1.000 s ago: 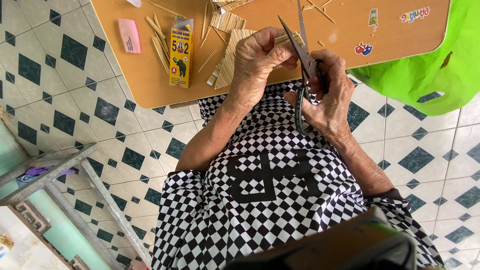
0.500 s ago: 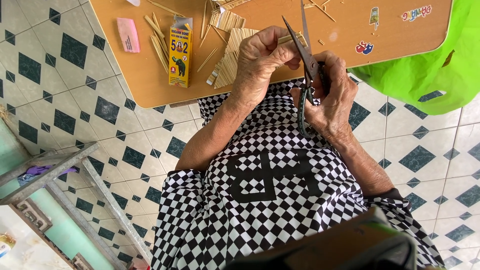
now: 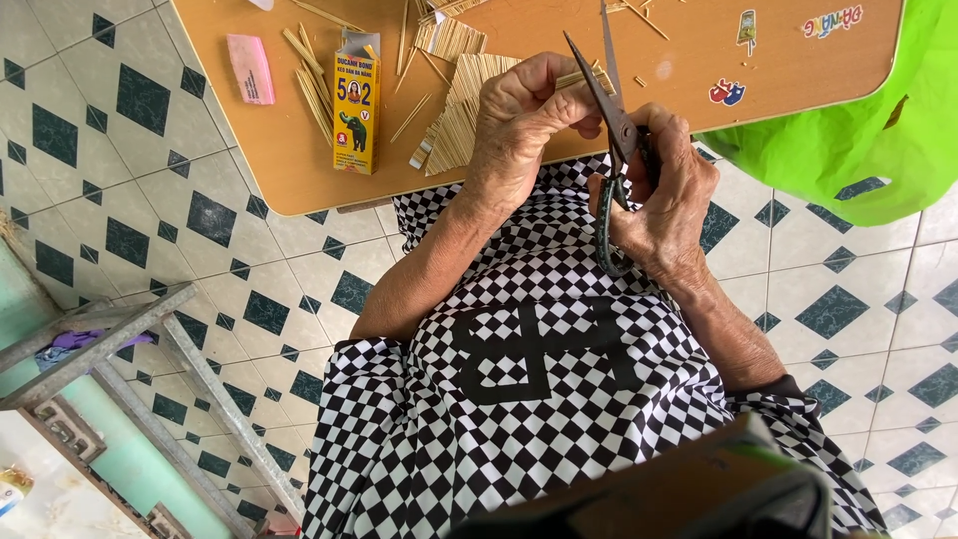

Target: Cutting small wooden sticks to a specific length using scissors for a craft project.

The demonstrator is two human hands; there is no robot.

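Head view: almost nothing is seen to have changed over the last second. The scissors (image 3: 617, 120) are held open in the same pose, blades pointing up past the table edge, and the thin sticks (image 3: 584, 80) have been kept at the same height. Only a slight drift of the camera can be made out. From this it is judged that a cut is being lined up and has not been made.

The left hand (image 3: 524, 125) is closed around the small bundle of thin sticks, pinched between thumb and fingers just above the table edge. The right hand (image 3: 664, 195) is wrapped through the dark handles of the scissors, with the blades parted and the sticks lying close beside them.

On the wooden table (image 3: 299, 170), a tall yellow glue box (image 3: 356, 105) with a small picture on its face is stood left of the hands, among loose sticks. Further left a pink eraser (image 3: 250, 68) is laid flat. A glued stick panel (image 3: 469, 110) is partly hidden behind the left hand. Small coloured stickers (image 3: 728, 92) are stuck near the right edge, beside a green plastic bag (image 3: 848, 140)
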